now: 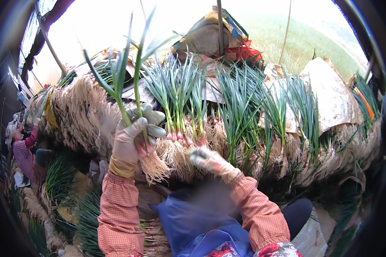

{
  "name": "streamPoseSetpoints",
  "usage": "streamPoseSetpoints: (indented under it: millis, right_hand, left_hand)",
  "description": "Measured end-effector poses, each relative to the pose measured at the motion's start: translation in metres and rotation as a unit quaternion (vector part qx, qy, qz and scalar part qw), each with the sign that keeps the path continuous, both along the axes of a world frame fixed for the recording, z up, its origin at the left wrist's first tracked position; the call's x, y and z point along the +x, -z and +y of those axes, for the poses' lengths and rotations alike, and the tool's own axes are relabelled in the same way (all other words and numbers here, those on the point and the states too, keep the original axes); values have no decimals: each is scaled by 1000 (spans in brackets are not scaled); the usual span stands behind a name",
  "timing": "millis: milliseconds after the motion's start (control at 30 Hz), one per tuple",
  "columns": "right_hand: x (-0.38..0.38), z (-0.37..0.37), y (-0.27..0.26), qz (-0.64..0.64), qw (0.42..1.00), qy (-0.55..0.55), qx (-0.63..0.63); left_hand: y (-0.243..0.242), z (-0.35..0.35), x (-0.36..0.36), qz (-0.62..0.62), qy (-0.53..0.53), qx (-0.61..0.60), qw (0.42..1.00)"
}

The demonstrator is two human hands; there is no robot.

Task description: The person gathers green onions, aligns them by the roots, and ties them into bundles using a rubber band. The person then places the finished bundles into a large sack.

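My left hand, in a pale stained glove, is raised and closed around a few green garlic plants. Their leaves stand up above the fist, and pinkish bulbs with long pale roots hang below it. My right hand, gloved too, has its fingers curled at the roots and bulbs of a loose bunch of green garlic on the heap in front of me. Blur at its fingertips hides whether they grip a plant. The bunch leans upright, leaves away from me, roots hanging towards me.
A long heap of green garlic spans the view, partly covered by pale sheets. Poles stand behind it. Another person sits at far left. More garlic lies beside my blue apron.
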State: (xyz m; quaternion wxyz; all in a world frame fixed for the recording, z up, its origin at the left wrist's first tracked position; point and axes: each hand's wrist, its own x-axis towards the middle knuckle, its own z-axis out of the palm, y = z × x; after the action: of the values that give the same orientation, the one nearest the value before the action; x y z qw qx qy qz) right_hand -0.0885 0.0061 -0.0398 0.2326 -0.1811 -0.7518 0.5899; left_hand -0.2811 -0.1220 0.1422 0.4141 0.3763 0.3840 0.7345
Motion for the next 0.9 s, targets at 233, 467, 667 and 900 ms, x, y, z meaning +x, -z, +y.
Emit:
streamPoseSetpoints:
  millis: [233,467,667,900]
  right_hand:
    - [-41,-9,-62,-164,973,159,39]
    - [-106,2,13,137,918,55,-368]
    - [-107,-21,-28,235,879,-67,-409]
    - [-53,-31,-20,62,954,-125,-265]
  left_hand:
    - [65,53,-85,43,-116,-276,953]
    - [112,119,-50,100,-54,-346,931]
    - [97,91,-59,43,41,-236,970]
    - [101,37,-8,-108,146,-101,978]
